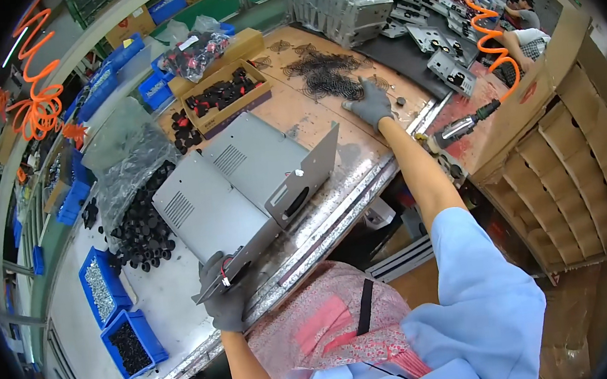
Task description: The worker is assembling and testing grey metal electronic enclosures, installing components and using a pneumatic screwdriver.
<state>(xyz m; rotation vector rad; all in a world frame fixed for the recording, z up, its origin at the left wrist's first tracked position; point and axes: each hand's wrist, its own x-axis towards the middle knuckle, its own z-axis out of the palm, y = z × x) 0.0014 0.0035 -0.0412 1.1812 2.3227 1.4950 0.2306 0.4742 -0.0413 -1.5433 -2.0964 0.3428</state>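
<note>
My left hand [225, 303], in a grey glove, is closed on the near corner of a grey sheet-metal housing [208, 211]. A short red and black wire with a white plug [225, 274] hangs beside its fingers. The housing has slotted vents and upright end panels; a second white plug [295, 173] shows at the other end panel. My right hand [370, 104], also gloved, reaches to the far side of the bench. Its fingers are apart at the edge of a pile of black wire fan guards [328, 79], and nothing shows in its grasp.
Behind the housing stands a cardboard box [238, 114] of black and red parts. Black knobs [144, 229] lie heaped at left, near blue bins of screws [100, 290]. A power screwdriver [457, 131] on an orange coiled hose lies right. Stacked metal panels [346, 12] stand far back.
</note>
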